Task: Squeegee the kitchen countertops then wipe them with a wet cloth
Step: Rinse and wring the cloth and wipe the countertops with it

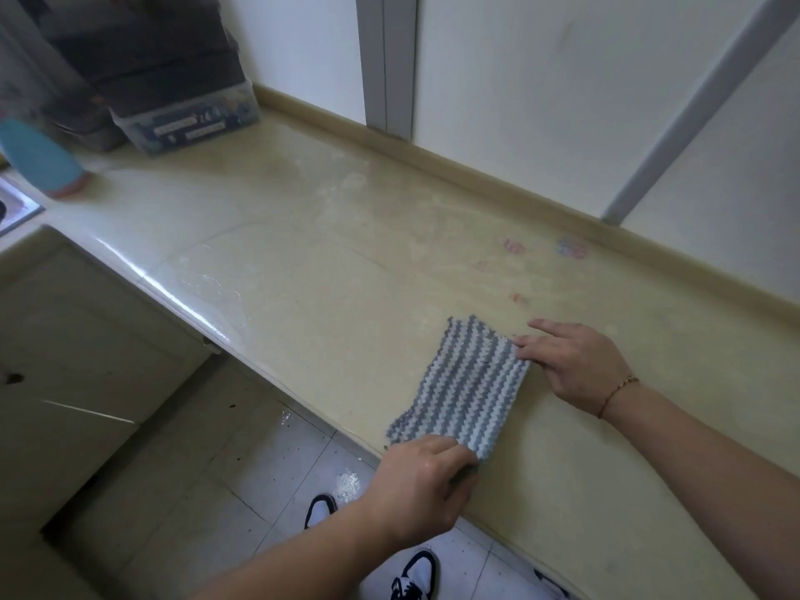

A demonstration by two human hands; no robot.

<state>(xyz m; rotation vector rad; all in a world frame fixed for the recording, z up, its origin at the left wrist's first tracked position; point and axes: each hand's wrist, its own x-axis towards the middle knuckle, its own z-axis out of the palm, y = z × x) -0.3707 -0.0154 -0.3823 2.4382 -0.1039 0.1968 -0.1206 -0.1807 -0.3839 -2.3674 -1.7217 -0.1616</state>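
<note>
The cloth [461, 387] lies lengthwise between both hands, left hand [422, 487] seemingly pinching its near end, right hand [575, 365] fingertips pressing its far corner.

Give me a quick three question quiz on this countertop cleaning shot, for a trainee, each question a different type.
1. True or false: the grey and white striped knitted cloth lies flat on the beige glossy countertop.
2. Which hand holds the cloth's near edge? A) left hand B) right hand C) neither
3. Fill in: the blue bottle with a pink base lies near the counter's far ____ end.

Key: 1 true. 2 A. 3 left.
</note>
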